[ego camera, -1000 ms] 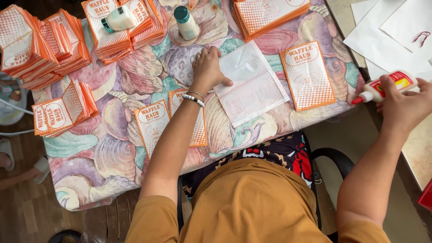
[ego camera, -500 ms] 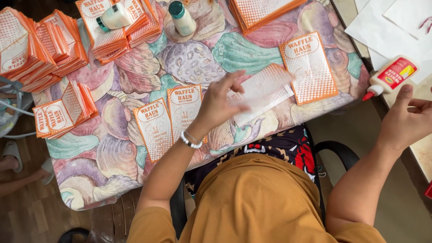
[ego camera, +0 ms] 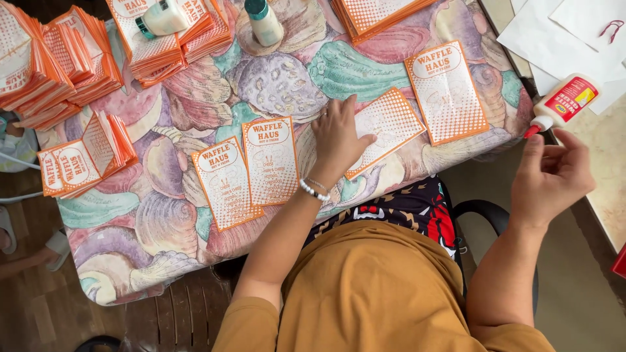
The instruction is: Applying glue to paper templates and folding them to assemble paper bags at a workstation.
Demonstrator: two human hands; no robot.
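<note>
My left hand point(ego camera: 336, 140) lies flat, fingers spread, on an orange-and-white dotted paper bag point(ego camera: 388, 124) on the shell-patterned tablecloth point(ego camera: 163, 215). Two printed bags point(ego camera: 225, 186) point(ego camera: 270, 160) lie side by side just left of that hand, and another point(ego camera: 447, 91) lies to its right. My right hand point(ego camera: 551, 173) hovers off the table's right edge, fingers apart and holding nothing. Its fingertips are just below the red tip of a white glue bottle point(ego camera: 564, 101) lying on the beige side counter point(ego camera: 610, 176).
Stacks of orange-and-white bags stand at the far left point(ego camera: 45, 72), left edge point(ego camera: 81, 156), top middle point(ego camera: 163, 45) and top right point(ego camera: 378, 13). A teal-capped bottle point(ego camera: 264, 23) stands at the top; another point(ego camera: 163, 16) lies on a stack. White sheets point(ego camera: 561, 39) cover the counter. A black chair arm point(ego camera: 486, 212) is below.
My left hand turned the pale sheet over and now presses it flat, dotted side up. My right hand laid the glue bottle on the counter and let go.
</note>
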